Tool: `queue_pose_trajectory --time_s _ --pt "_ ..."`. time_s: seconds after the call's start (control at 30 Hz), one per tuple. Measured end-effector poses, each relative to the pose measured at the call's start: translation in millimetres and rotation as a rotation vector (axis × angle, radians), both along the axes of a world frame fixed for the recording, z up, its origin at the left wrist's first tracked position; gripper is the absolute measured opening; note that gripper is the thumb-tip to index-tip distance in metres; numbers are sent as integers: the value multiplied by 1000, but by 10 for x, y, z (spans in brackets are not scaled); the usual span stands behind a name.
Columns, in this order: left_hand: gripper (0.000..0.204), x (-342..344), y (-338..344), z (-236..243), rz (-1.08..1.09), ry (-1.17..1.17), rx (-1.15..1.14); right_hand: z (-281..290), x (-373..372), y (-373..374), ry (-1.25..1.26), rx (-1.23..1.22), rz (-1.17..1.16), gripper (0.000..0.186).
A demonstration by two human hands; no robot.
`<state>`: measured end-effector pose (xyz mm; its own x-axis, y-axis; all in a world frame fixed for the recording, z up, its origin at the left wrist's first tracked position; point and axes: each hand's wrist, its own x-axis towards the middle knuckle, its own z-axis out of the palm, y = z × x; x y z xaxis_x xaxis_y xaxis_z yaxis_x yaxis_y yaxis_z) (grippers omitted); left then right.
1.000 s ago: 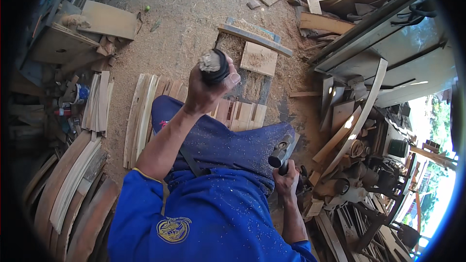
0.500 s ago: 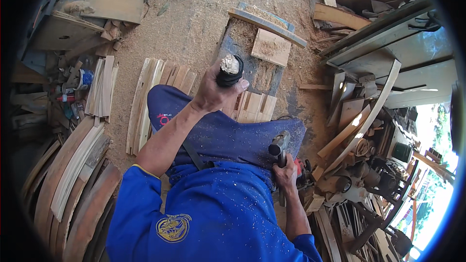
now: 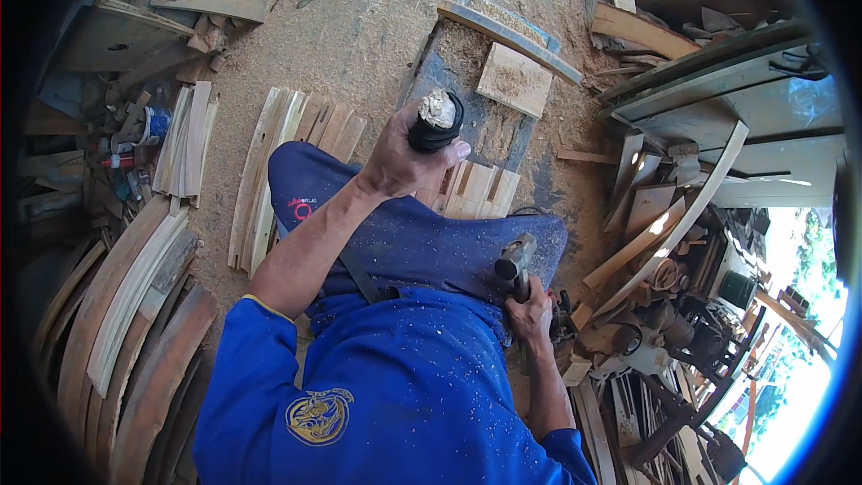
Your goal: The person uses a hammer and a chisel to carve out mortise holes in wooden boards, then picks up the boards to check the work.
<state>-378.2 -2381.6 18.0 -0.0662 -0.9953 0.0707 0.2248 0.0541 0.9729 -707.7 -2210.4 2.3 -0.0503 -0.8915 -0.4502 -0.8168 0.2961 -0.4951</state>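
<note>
My left hand [image 3: 400, 154] is closed around an upright chisel [image 3: 437, 110], held over the wooden pieces in front of my knees. Its battered, pale handle end points up and is wrapped in a black band; the blade is hidden below. My right hand [image 3: 531, 313] grips a hammer [image 3: 515, 257] by its handle just under the metal head, low over my right thigh and apart from the chisel. Several light wooden pieces with slots cut in them [image 3: 482, 192] lie just beyond my lap, partly covered by my left hand and trousers.
Beyond them a low, dark board [image 3: 496, 145] carries a wooden block [image 3: 514, 79] and a long curved bar [image 3: 508, 39]. Slotted strips [image 3: 256, 184] lie at my left, with curved planks [image 3: 121, 296] farther out. Scrap wood and a leaning curved slat [image 3: 687, 216] crowd my right. Shavings cover the ground.
The whole view has shifted slightly. The hammer has tilted a little in my right hand, and less of its handle shows below. Both hands keep their grips.
</note>
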Motion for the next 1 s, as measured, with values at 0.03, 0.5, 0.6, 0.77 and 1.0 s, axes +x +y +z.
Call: queue_pose_trajectory --time_s 0.03,0.5,0.6,0.77,1.0 --pt "21 10 -10 -14 -2 0 8 0 5 -7 8 12 1 29" --pt "29 79 -13 -30 -96 24 61 -8 21 -41 4 -41 42 26" --pt "29 72 -3 -68 -86 63 70 -19 17 -46 6 -42 58 26" --pt "31 75 -13 -58 -108 45 53 -31 0 -23 2 -11 42 30" --pt "30 80 -28 -64 -127 38 41 -32 -4 -17 15 0 49 30"
